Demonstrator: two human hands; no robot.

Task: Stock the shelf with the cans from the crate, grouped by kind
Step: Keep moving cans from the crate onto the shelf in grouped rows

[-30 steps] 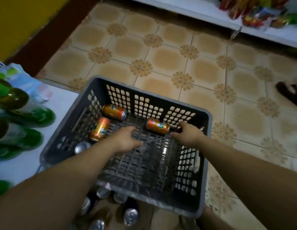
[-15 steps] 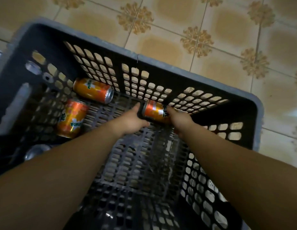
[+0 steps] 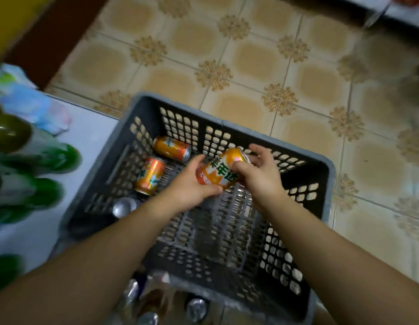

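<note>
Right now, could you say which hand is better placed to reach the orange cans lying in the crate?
Left, probably. Both hands grip the lifted can, but the lying cans sit at the crate's left, beside the left hand; the right hand is farther.

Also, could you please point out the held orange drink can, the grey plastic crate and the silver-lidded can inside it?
Orange drink can point(image 3: 221, 171): head view, its label.
Grey plastic crate point(image 3: 145, 106): head view, far-left corner wall.
Silver-lidded can point(image 3: 123, 205): head view, its lid.

- The orange can point(image 3: 221, 170), earlier lying on the crate point(image 3: 321, 174) floor by the far wall, has been lifted.
- It is now held tilted between both hands, left hand point(image 3: 192, 184) and right hand point(image 3: 257, 174).
</note>
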